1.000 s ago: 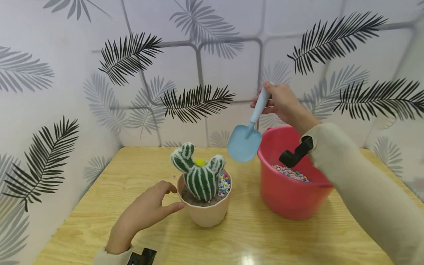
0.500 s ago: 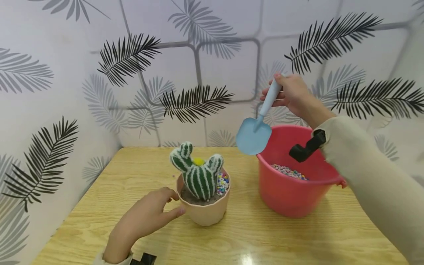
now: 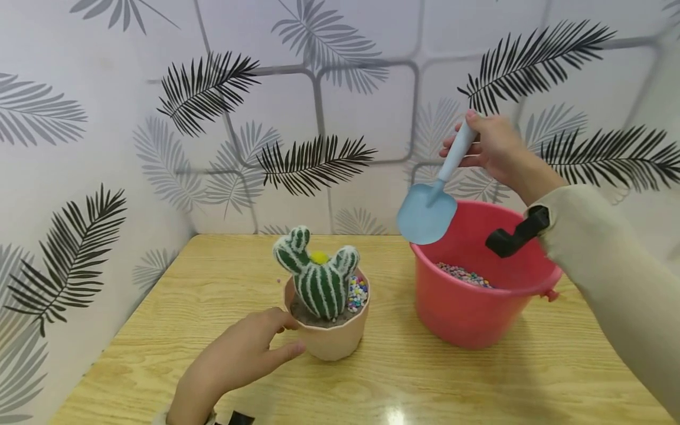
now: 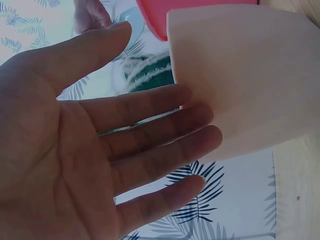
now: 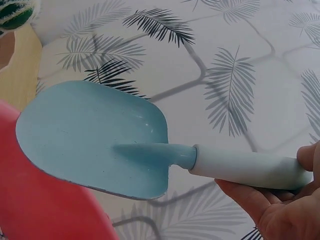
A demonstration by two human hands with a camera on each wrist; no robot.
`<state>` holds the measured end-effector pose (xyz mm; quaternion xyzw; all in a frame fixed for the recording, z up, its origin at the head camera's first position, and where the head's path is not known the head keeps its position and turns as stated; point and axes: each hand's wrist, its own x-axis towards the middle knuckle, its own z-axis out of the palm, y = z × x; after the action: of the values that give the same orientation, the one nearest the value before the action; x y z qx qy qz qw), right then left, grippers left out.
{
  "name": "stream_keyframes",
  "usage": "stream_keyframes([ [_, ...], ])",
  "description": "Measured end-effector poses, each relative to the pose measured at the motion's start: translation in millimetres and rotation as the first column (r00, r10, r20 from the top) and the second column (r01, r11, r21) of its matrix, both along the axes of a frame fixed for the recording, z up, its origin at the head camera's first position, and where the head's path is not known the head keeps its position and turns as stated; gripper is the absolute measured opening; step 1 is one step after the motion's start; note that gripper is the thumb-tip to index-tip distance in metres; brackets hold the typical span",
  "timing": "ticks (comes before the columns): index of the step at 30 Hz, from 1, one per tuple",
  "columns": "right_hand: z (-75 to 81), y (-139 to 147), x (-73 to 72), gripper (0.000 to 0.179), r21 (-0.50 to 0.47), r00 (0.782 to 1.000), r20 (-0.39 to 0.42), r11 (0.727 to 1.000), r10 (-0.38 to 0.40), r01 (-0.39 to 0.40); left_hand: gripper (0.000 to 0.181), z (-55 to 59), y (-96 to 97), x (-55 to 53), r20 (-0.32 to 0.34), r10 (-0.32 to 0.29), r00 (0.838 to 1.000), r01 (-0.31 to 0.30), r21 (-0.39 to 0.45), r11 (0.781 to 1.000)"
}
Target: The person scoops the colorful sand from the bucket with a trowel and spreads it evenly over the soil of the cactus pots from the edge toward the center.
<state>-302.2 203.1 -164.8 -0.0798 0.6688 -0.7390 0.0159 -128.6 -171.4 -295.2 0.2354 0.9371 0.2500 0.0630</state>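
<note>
My right hand (image 3: 496, 144) grips a light blue hand trowel (image 3: 427, 212) by its pale handle. Its blade points down and overlaps the left rim of a red bucket (image 3: 467, 321) in the head view; the right wrist view shows the blade (image 5: 90, 140) bare. Small colourful pebbles (image 3: 462, 275) lie in the bucket. A green knitted-looking cactus (image 3: 321, 289) with a yellow top stands in a peach pot (image 3: 332, 345), with brown soil and multicoloured pebbles (image 3: 358, 293) on its right side. Fingers spread, my left hand (image 3: 239, 354) is at the pot's left side, fingertips right at its wall.
Everything stands on a light wooden table (image 3: 212, 265). Behind it rises a pale wall (image 3: 361, 118) with a leaf print. One tiny pebble (image 3: 278, 280) lies on the table left of the pot. Black wrist cameras sit on both cuffs.
My right hand has carried the trowel right and slightly up, from between pot and bucket to the bucket's rim. The left hand has shifted slightly right along the pot's side.
</note>
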Motion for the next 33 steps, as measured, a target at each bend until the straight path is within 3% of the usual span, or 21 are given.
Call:
stream_keyframes([
  [9, -1.6, 18.0, 0.5, 0.035, 0.08, 0.999, -0.018, 0.996, -0.032, 0.034, 0.042, 7.1, 11.7, 5.0, 0.118, -0.092, 0.989, 0.088, 0.04, 0.995],
  [12, -3.9, 23.7, 0.9, 0.035, 0.079, 0.999, -0.021, 0.996, -0.041, 0.043, 0.041, 9.0, 16.2, 6.5, 0.093, -0.117, 0.989, 0.114, 0.04, 0.993],
  [16, -7.7, 31.3, 1.0, 0.036, 0.148, 0.997, -0.034, 0.987, -0.064, 0.069, 0.043, 9.7, 20.8, 7.3, 0.021, -0.162, 0.987, 0.161, 0.023, 0.987],
  [21, -12.2, 41.0, 2.0, 0.04, 0.207, 0.996, -0.042, 0.975, -0.076, 0.083, 0.046, 8.7, 28.1, 6.3, 0.029, -0.198, 0.98, 0.197, 0.03, 0.98],
  [27, -17.0, 50.5, 4.1, 0.042, 0.203, 0.996, -0.039, 0.975, -0.081, 0.087, 0.048, 6.2, 38.6, 5.9, 0.043, -0.205, 0.978, 0.203, 0.041, 0.978],
  [33, -23.4, 57.1, 5.6, 0.041, 0.26, 0.995, -0.034, 0.96, -0.095, 0.101, 0.043, 3.0, 49.7, 7.2, 0.035, -0.218, 0.975, 0.216, 0.051, 0.975],
])
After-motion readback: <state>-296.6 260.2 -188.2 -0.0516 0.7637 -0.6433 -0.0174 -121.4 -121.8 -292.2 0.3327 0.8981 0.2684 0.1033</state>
